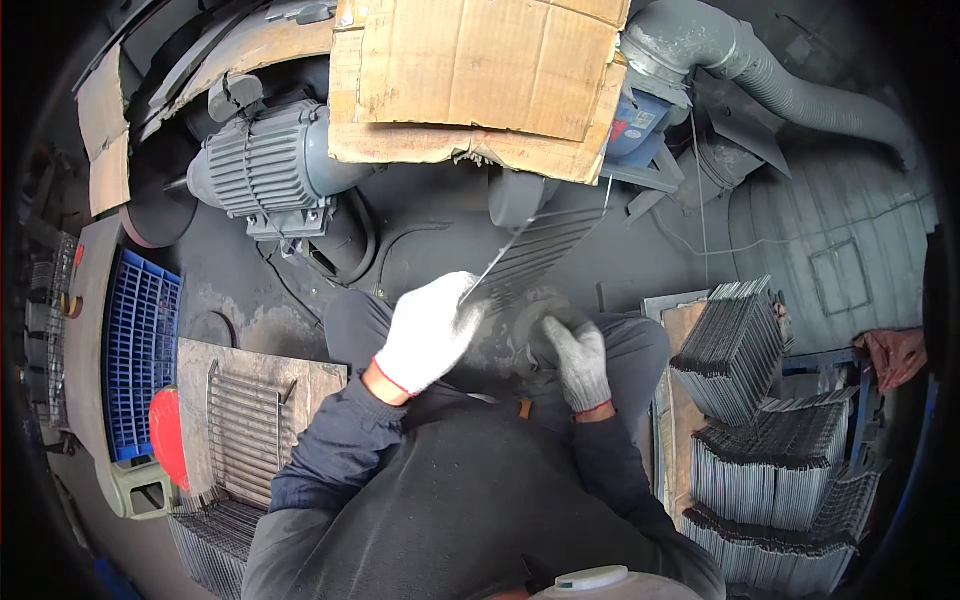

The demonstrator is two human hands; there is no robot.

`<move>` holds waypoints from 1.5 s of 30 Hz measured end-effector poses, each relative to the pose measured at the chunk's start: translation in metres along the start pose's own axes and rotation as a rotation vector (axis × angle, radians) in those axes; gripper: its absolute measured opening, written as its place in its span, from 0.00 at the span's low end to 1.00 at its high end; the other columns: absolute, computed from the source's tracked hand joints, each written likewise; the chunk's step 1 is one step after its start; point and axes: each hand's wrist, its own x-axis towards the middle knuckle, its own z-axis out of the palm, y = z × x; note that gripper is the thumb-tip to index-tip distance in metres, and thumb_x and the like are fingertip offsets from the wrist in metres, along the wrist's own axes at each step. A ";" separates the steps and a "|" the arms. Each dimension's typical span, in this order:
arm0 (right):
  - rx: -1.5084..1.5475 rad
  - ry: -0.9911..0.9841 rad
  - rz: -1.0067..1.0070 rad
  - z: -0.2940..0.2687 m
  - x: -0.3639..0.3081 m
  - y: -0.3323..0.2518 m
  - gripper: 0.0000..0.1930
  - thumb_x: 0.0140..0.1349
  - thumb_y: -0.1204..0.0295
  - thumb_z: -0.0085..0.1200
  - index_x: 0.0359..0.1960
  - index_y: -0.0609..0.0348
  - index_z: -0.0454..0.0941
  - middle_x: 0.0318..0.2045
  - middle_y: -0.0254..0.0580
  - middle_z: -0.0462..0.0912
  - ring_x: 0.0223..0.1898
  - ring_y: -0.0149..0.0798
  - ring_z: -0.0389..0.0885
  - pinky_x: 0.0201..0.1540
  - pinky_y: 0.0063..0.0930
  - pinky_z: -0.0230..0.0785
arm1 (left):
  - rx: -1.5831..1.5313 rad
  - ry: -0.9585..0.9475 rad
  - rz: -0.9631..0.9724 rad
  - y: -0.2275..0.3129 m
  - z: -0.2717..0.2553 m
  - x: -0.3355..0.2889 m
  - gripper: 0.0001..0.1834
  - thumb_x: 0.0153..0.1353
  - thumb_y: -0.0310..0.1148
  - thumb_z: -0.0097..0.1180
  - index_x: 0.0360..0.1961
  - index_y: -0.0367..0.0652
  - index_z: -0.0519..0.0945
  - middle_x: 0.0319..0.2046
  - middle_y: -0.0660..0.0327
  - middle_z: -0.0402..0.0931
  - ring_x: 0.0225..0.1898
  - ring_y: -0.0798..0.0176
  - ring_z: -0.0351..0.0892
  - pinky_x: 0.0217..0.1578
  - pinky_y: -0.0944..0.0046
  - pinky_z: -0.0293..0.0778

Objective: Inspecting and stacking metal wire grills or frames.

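My left hand [428,335], in a white glove with a red cuff edge, is closed on the near left edge of a wire rack [545,250]. The rack is tilted, its parallel bars slanting up and away to the right. Its upper left edge comes close to a grey wheel [517,197] under the cardboard; I cannot tell whether they touch. Just right of the rack's lower end is my right hand [580,365], in a greyer glove. Its fingers are partly smeared by motion, so their grip is unclear.
Cardboard sheets [480,70] hang over the wheel, beside a finned grey motor [262,160]. A ribbed duct [800,100] runs off right. Stacked wire racks [735,350] stand at my right. At my left are a wooden board [320,375] bearing a rack and a blue plastic crate [140,350].
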 end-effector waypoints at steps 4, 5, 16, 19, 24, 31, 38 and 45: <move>-0.250 0.381 -0.714 0.004 0.000 -0.025 0.28 0.64 0.84 0.68 0.66 0.62 0.74 0.61 0.45 0.83 0.61 0.37 0.82 0.66 0.33 0.76 | 0.209 -0.062 0.114 -0.008 -0.003 -0.004 0.11 0.63 0.32 0.69 0.44 0.41 0.83 0.34 0.52 0.82 0.37 0.43 0.85 0.39 0.49 0.79; -0.437 0.452 -0.865 0.014 -0.005 -0.047 0.31 0.63 0.84 0.69 0.68 0.62 0.72 0.64 0.48 0.81 0.65 0.39 0.81 0.69 0.34 0.74 | 0.202 -0.068 0.111 -0.009 -0.002 -0.006 0.11 0.63 0.32 0.69 0.44 0.41 0.83 0.34 0.52 0.82 0.37 0.43 0.85 0.39 0.49 0.79; -0.373 -0.065 -0.394 -0.015 0.005 -0.034 0.17 0.60 0.82 0.73 0.51 0.65 0.83 0.50 0.44 0.90 0.51 0.36 0.88 0.58 0.32 0.81 | 0.450 -0.108 0.319 0.000 -0.006 0.001 0.15 0.52 0.30 0.70 0.41 0.47 0.81 0.29 0.60 0.76 0.34 0.52 0.81 0.45 0.49 0.77; -0.141 0.018 -0.429 -0.011 0.007 -0.021 0.14 0.63 0.83 0.71 0.49 0.65 0.83 0.50 0.45 0.90 0.50 0.37 0.89 0.57 0.32 0.81 | 0.422 0.264 0.278 0.006 -0.010 -0.001 0.37 0.44 0.28 0.80 0.60 0.43 0.82 0.59 0.48 0.79 0.66 0.42 0.77 0.74 0.43 0.67; 0.097 0.067 -0.330 -0.007 0.007 -0.020 0.08 0.71 0.83 0.63 0.49 0.63 0.84 0.42 0.39 0.89 0.44 0.33 0.88 0.52 0.30 0.82 | -0.013 0.443 -0.164 -0.012 -0.002 -0.012 0.47 0.56 0.30 0.78 0.76 0.37 0.68 0.69 0.45 0.74 0.70 0.47 0.75 0.71 0.52 0.70; 0.268 -0.090 0.177 -0.008 0.006 -0.046 0.17 0.76 0.72 0.60 0.63 0.62 0.78 0.51 0.38 0.87 0.45 0.32 0.86 0.45 0.32 0.83 | -0.810 -0.090 -0.777 -0.045 -0.006 -0.025 0.10 0.76 0.33 0.62 0.48 0.36 0.83 0.36 0.65 0.82 0.37 0.74 0.77 0.41 0.70 0.76; 0.051 -0.278 0.127 -0.030 0.020 -0.023 0.22 0.76 0.73 0.59 0.69 0.63 0.75 0.57 0.41 0.86 0.50 0.30 0.86 0.53 0.29 0.81 | -1.063 -0.052 -0.923 -0.064 0.000 -0.017 0.11 0.75 0.33 0.61 0.53 0.38 0.81 0.38 0.58 0.87 0.31 0.62 0.88 0.32 0.61 0.85; -0.349 -0.282 -0.007 -0.036 0.059 -0.032 0.18 0.73 0.73 0.59 0.63 0.61 0.82 0.55 0.42 0.89 0.53 0.36 0.87 0.57 0.31 0.79 | -1.250 -0.088 -1.007 -0.080 -0.007 -0.001 0.14 0.73 0.30 0.60 0.55 0.33 0.82 0.43 0.52 0.89 0.38 0.56 0.91 0.40 0.61 0.88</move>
